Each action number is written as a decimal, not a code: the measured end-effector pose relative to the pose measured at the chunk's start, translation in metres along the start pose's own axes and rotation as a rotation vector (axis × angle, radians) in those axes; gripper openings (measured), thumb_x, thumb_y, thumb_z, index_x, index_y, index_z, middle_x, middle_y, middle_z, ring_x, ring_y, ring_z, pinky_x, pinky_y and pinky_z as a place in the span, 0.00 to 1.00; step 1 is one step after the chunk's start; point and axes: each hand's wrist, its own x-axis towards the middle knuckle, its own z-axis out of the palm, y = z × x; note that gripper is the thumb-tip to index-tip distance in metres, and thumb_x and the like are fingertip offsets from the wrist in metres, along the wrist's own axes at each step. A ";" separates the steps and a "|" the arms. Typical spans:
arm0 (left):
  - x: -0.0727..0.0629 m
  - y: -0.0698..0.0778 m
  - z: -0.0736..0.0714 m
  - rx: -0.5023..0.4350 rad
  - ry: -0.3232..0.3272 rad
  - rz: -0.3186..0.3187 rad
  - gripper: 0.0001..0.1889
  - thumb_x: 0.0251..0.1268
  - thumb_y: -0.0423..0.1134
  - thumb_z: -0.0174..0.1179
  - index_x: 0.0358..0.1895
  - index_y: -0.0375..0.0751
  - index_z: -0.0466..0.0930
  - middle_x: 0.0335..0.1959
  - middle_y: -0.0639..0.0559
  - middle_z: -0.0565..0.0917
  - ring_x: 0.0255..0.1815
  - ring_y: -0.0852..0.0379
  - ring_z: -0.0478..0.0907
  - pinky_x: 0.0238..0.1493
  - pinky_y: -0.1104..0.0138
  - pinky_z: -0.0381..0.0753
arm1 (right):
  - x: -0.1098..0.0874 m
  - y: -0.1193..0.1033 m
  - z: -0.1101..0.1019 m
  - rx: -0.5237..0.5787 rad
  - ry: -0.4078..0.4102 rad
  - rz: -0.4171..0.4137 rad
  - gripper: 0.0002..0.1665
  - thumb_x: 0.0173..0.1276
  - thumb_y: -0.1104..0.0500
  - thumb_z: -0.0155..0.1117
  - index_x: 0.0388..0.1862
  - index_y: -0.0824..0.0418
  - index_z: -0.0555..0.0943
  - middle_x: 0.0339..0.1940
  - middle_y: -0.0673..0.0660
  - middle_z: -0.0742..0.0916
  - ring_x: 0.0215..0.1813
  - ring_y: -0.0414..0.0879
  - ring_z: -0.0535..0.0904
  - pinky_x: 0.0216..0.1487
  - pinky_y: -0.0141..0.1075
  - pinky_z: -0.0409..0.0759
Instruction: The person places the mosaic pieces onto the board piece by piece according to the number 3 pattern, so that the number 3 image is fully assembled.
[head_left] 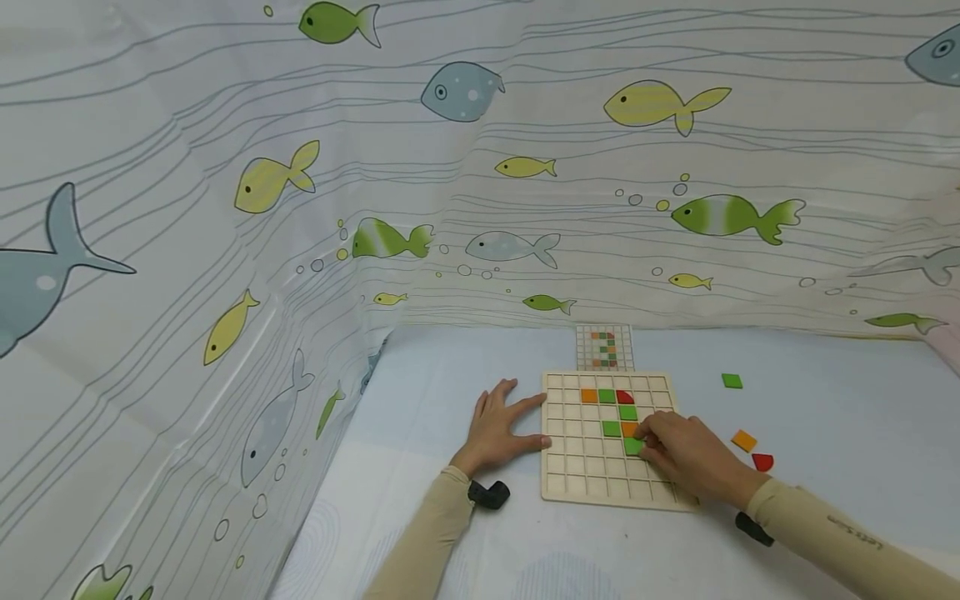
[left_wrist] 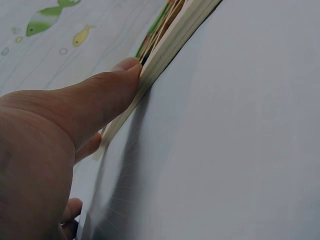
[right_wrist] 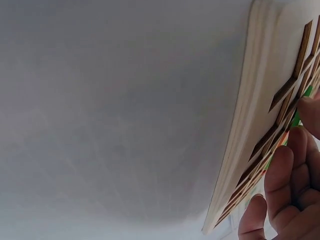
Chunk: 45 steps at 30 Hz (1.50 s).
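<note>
A wooden grid board (head_left: 570,475) lies on the table, with green, orange and red tiles set in some of its squares. My right hand (head_left: 686,454) reaches over the board's right side and pinches a green tile (head_left: 633,447) between thumb and fingers. That green tile (right_wrist: 296,119) shows between the fingertips at the grid in the right wrist view. Just above it sits an orange tile (head_left: 628,429), partly covered by the fingers. With fingers spread, my left hand (head_left: 497,429) touches the board's left edge; its thumb (left_wrist: 107,92) presses the wooden side in the left wrist view.
Behind the board lies a pattern card (head_left: 604,348) with a printed grid of coloured squares. Loose on the right are a green tile (head_left: 732,381), an orange tile (head_left: 744,441) and a red rounded tile (head_left: 762,462). A fish-print curtain (head_left: 480,200) stands behind and to the left.
</note>
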 end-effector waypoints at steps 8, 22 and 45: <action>0.000 0.000 0.000 0.007 -0.011 -0.008 0.39 0.64 0.67 0.70 0.79 0.67 0.71 0.87 0.42 0.53 0.90 0.42 0.44 0.87 0.41 0.38 | 0.000 0.002 0.001 0.020 0.003 -0.006 0.10 0.70 0.56 0.77 0.45 0.49 0.84 0.35 0.37 0.81 0.36 0.29 0.70 0.39 0.34 0.74; -0.001 -0.001 0.001 0.012 -0.001 0.001 0.39 0.64 0.67 0.69 0.79 0.67 0.71 0.87 0.42 0.54 0.90 0.41 0.45 0.87 0.40 0.39 | 0.002 0.002 -0.002 0.120 0.009 -0.023 0.07 0.67 0.60 0.79 0.39 0.51 0.87 0.34 0.39 0.84 0.33 0.29 0.71 0.34 0.28 0.77; 0.000 -0.002 0.001 0.007 0.008 0.008 0.39 0.64 0.67 0.69 0.78 0.66 0.72 0.86 0.41 0.54 0.89 0.41 0.46 0.87 0.39 0.39 | -0.003 0.000 0.000 0.069 0.124 -0.037 0.06 0.60 0.57 0.83 0.38 0.53 0.96 0.29 0.36 0.88 0.31 0.29 0.68 0.32 0.29 0.70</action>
